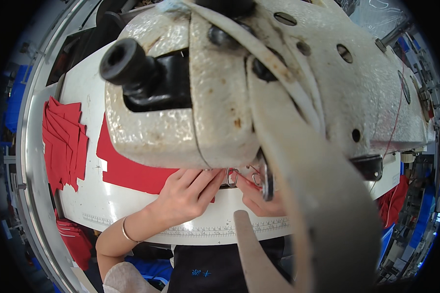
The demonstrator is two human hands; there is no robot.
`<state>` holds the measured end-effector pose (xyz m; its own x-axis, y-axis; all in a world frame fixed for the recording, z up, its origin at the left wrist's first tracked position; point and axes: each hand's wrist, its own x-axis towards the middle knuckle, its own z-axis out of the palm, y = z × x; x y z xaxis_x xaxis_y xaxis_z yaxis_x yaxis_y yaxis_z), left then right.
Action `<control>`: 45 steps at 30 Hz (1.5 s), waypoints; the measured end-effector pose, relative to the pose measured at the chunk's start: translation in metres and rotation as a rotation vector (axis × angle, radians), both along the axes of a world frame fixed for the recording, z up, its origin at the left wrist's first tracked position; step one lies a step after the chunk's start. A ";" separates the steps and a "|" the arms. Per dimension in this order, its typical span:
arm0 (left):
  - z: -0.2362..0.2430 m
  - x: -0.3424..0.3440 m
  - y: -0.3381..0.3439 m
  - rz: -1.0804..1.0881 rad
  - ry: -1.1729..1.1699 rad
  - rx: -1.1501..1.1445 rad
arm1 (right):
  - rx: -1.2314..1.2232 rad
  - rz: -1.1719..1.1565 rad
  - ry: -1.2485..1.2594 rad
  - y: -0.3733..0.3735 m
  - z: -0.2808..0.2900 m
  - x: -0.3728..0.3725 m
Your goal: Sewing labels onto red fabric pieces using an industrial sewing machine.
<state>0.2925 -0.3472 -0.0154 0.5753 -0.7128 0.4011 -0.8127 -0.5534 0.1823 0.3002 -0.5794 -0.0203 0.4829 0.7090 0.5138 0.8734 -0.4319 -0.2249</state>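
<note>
The white, worn head of a sewing machine [220, 88] fills the upper middle, with a red cloth piece [132, 173] under it. My left hand [186, 195], a bangle on its wrist, has its fingers bent and pressed together on that cloth beside the metal presser foot [231, 177]; the fingertips are partly hidden by the machine. My right hand [259, 200] is at the other side of the foot, partly behind a pale curved bar, fingers bent; what it holds is hidden.
A stack of red pieces [63, 141] lies at the left of the white table [93, 205]. More red cloth hangs below left [73, 239] and at right [393, 200]. The pale bar [327, 205] crosses the right foreground, and a metal rail [29, 185] curves along the left.
</note>
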 end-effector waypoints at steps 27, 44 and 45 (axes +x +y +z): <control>0.005 0.058 0.016 0.038 0.000 -0.024 | -0.244 -0.230 -0.132 0.007 -0.007 0.016; 0.034 0.092 0.066 0.194 0.157 -0.281 | 0.039 -0.078 -0.064 0.005 0.009 0.021; 0.030 0.089 0.072 0.264 0.102 -0.138 | 0.041 -0.081 -0.137 0.010 0.016 0.021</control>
